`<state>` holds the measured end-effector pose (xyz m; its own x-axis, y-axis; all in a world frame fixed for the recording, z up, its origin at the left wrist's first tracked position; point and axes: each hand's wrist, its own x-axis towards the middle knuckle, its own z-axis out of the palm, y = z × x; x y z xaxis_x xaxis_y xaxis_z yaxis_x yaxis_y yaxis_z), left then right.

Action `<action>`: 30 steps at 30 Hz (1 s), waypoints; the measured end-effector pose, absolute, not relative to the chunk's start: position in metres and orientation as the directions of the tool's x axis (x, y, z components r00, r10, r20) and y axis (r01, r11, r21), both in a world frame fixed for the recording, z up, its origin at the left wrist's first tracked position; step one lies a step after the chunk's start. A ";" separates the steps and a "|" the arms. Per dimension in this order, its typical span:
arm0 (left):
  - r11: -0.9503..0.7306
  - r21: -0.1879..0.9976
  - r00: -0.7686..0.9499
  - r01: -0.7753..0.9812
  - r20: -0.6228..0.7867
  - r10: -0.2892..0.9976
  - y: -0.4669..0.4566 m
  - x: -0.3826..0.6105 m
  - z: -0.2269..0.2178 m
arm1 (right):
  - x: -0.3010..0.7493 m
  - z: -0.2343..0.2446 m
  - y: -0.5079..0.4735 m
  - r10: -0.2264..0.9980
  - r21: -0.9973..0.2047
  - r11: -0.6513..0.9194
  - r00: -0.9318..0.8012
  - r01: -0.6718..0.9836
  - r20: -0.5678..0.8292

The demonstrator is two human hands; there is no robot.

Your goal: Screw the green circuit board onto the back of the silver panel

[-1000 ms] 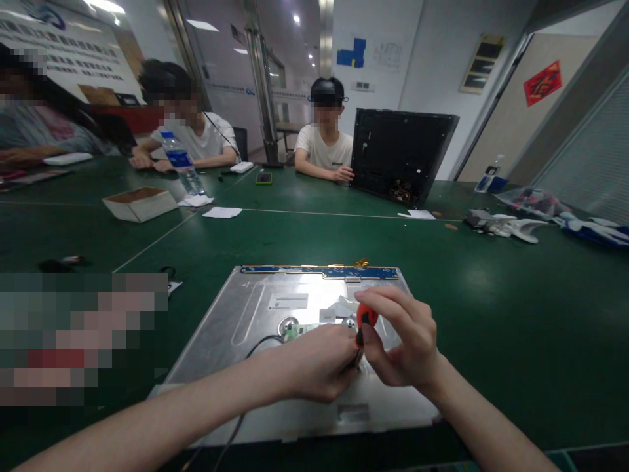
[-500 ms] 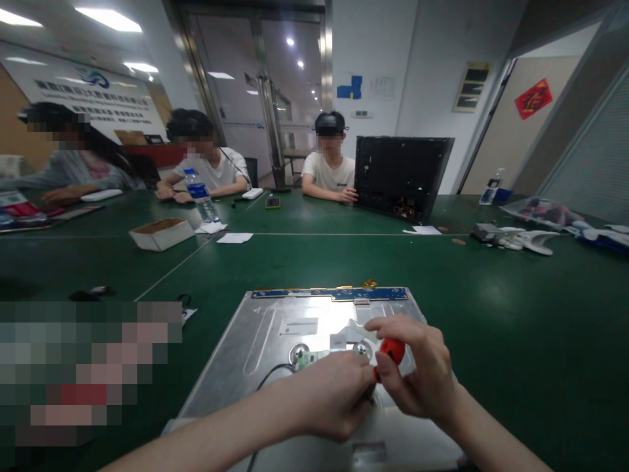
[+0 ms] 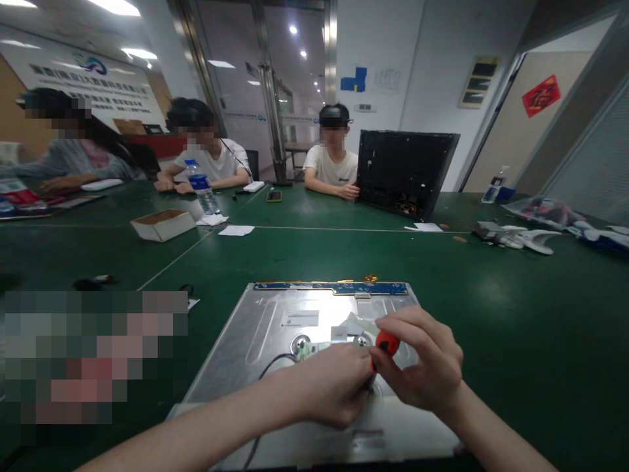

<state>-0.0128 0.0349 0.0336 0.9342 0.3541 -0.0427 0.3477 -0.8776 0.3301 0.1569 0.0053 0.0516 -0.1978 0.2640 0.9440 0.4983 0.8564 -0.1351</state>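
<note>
A screwdriver point(image 3: 388, 341) with a red and black handle stands over a silver metal display panel point(image 3: 268, 328). My left hand point(image 3: 334, 383) is closed around its lower part, hiding the shaft and tip. Thumb and fingers of my right hand point(image 3: 427, 364) curl about the top of the handle. Beside my left hand, a small green circuit board point(image 3: 314, 351) is partly covered, and a black cable point(image 3: 265, 380) runs from it. Two round metal mounts, one the left mount point(image 3: 301, 344), show on the panel. A blue circuit strip point(image 3: 304, 287) lines its far edge.
Across the green table point(image 3: 304, 252) sit several people, one holding an upright black screen housing point(image 3: 405, 172). A cardboard box point(image 3: 164, 226) and a water bottle point(image 3: 200, 187) stand at left. White parts point(image 3: 515, 237) lie at right. A blurred-out patch covers the lower left.
The camera view has shifted slightly. My right hand's fingers have shifted around the screwdriver handle, and the handle's top has moved a little left and up. My left hand keeps its hold.
</note>
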 end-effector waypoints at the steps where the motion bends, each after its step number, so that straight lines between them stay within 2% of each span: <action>1: -0.879 0.326 0.934 0.348 -0.040 0.355 0.035 -0.013 0.034 | 0.156 0.051 0.006 0.274 -0.161 0.867 -0.183 0.471 0.944; 4: -0.875 0.351 0.938 0.332 -0.023 0.346 0.036 -0.013 0.033 | 0.156 0.050 0.006 0.310 -0.217 0.885 -0.172 0.413 0.935; 7: -0.872 0.386 0.943 0.300 0.015 0.331 0.038 -0.014 0.031 | 0.157 0.051 0.006 0.314 -0.208 0.886 -0.207 0.414 0.927; 14: -0.904 0.292 0.949 0.312 -0.058 0.309 0.040 -0.016 0.027 | 0.159 0.049 0.008 0.280 -0.115 0.806 -0.202 0.580 0.939; 21: -0.867 0.385 0.944 0.315 -0.036 0.327 0.041 -0.013 0.028 | 0.159 0.049 0.010 0.299 -0.144 0.846 -0.234 0.513 0.925; 30: -0.865 0.368 0.939 0.341 -0.092 0.331 0.041 -0.013 0.037 | 0.156 0.045 0.014 0.318 -0.210 0.875 -0.191 0.437 0.929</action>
